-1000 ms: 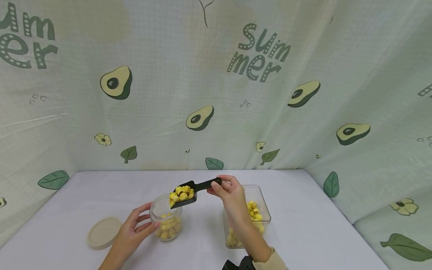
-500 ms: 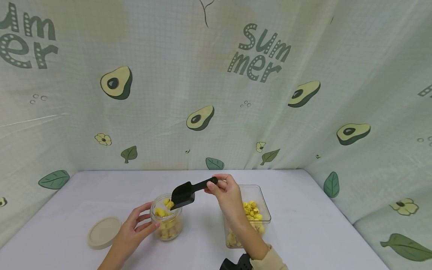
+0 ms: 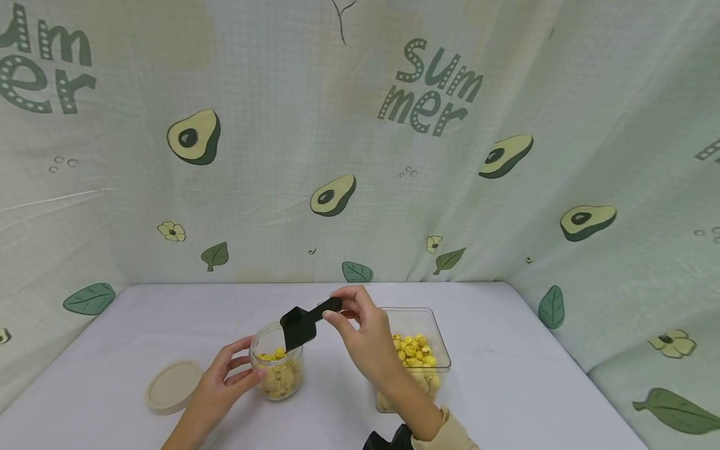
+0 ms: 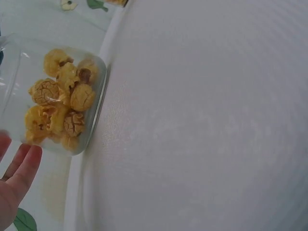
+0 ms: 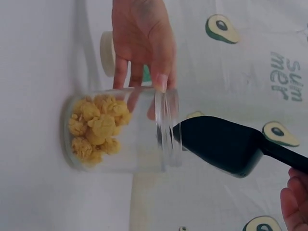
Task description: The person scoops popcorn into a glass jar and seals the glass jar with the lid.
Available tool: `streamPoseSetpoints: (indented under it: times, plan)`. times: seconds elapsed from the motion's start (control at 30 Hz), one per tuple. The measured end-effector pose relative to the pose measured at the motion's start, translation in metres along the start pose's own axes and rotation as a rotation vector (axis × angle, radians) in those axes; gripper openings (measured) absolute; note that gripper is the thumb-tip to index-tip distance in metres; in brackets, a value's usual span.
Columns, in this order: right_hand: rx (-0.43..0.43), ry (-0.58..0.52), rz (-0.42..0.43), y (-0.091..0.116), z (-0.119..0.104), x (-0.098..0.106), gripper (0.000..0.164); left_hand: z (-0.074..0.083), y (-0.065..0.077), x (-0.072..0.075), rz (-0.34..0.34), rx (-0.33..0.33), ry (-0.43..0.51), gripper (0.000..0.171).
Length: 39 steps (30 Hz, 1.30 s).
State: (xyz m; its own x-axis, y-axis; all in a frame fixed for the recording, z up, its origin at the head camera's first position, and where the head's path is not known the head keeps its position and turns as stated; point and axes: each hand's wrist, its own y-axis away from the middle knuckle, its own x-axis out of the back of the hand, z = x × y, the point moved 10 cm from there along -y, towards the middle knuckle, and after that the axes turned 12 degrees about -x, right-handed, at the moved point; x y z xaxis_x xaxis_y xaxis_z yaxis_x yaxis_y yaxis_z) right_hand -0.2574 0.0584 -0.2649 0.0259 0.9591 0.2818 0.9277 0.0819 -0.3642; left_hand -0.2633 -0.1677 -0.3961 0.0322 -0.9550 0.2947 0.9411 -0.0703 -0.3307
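Observation:
A clear jar [image 3: 284, 379] stands on the white table, its lower part filled with yellow popcorn [image 5: 98, 126]. My left hand [image 3: 227, 375] holds the jar from the left, thumb near the front and fingers behind it. In my right hand [image 3: 360, 328] the handle of a black scoop [image 3: 299, 328] is pinched between thumb and fingers. The scoop tilts steeply down to the left, its tip right at the jar's mouth, and no popcorn shows on it. In the right wrist view, the tip overlaps the jar's rim [image 5: 168, 127].
A clear rectangular container [image 3: 441, 350] with more popcorn stands to the right, partly hidden behind my right forearm. A round beige lid [image 3: 173, 387] lies left of the jar. Behind the table [image 3: 523, 381] hangs a curtain [image 3: 253, 156] printed with avocados.
My right hand has moved left and tipped the scoop more steeply. The popcorn that was on the scoop has slid into the jar. My left hand has stayed on the jar.

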Motion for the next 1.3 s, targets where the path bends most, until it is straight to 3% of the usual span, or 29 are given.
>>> streamPoseSetpoints:
  times: [0.17,0.33,0.67,1.1,1.3]
  plan:
    - [0.107,0.054,-0.004,0.005,-0.013,-0.003,0.026,0.0,0.0,0.0,-0.006,0.007,-0.002,0.061]
    - [0.138,0.07,0.005,0.007,-0.017,-0.002,0.026,0.002,0.001,0.0,-0.01,0.0,0.0,0.061]
    - [0.041,0.01,0.065,0.004,-0.007,0.012,0.027,-0.002,0.002,0.0,-0.016,0.041,-0.012,0.063]
    - [-0.113,-0.227,0.088,0.002,0.012,0.041,0.031,-0.001,0.002,0.0,-0.014,0.019,-0.009,0.061]
    - [-0.156,-0.271,0.122,0.004,0.019,0.058,0.031,0.0,0.002,0.001,-0.012,0.002,-0.008,0.06]
